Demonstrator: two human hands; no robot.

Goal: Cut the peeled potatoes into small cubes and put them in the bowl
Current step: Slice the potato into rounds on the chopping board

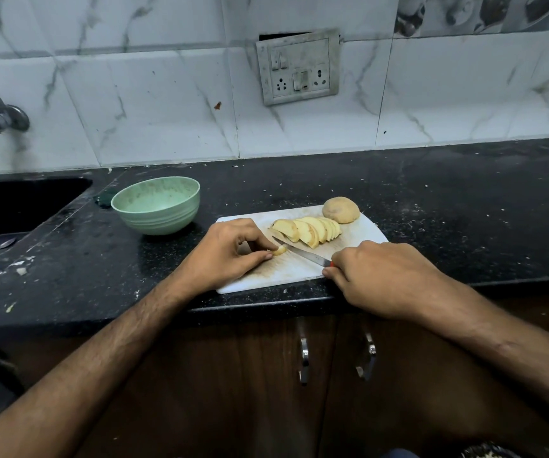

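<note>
On the white cutting board (pixel 359 231) at the bench's front edge, the left hand (pixel 223 252) pinches a small potato piece (pixel 279 249) while the right hand (pixel 382 276) grips the knife (pixel 302 252); potato slices (pixel 306 230) lie fanned mid-board, a whole potato (pixel 340 209) at its far right corner, the green bowl (pixel 155 206) just left of the board

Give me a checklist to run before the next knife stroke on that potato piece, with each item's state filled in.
1. Left hand pinches the small potato piece on the cutting board: ok.
2. Right hand grips the knife: ok.
3. Left fingertips clear of the blade: not ok, they sit right beside it.
4. Board fully on the counter: cannot tell, its near edge is close to the counter's lip.
5. Bowl within reach, upright, no cubes visible in it: ok.
6. Slices and whole potato apart from the blade: ok.
</note>
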